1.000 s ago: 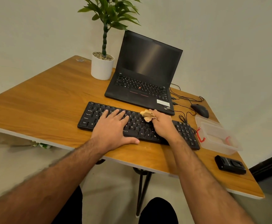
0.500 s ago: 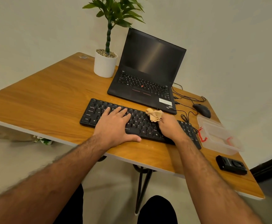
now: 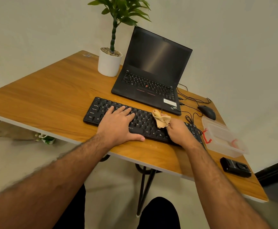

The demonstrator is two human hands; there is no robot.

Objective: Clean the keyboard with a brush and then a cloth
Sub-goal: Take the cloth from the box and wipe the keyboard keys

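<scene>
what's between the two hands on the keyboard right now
In the head view, a bare run of black keys of the keyboard separates the left hand from the right hand, which grips a tan cloth.

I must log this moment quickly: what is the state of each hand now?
Left hand: open, fingers flat on the keyboard, holding nothing.
Right hand: fingers pinch the tan cloth over the keyboard.

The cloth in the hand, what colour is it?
The cloth is light tan, like beige; the head view shows it, pinched by the right hand.
</scene>
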